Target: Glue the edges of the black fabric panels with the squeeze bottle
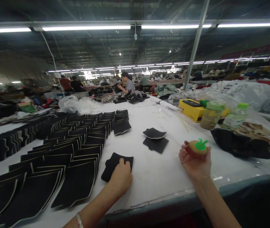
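Note:
My left hand [122, 175] is closed on the right side of a black fabric piece [112, 166] that lies on the white table. Its fingertips are partly hidden by the hand. In my right hand [197, 164] rests a squat amber squeeze bottle [196, 151] with a bright green curved nozzle, its fingers curled round the bottle. Between and beyond the hands, a curved black piece [154, 133] and a flatter black piece [157, 145] lie close together. To the left, overlapping rows of similar black pieces [82, 177] with pale edges spread over the table.
A yellow box [191, 110], a green-lidded jar [212, 115] and a green-capped bottle [236, 115] stand at the right. Nearby lie dark cloth [241, 144] and clear plastic sheeting [244, 91]. A metal post [196, 44] rises behind. Another person [128, 84] works at the far end.

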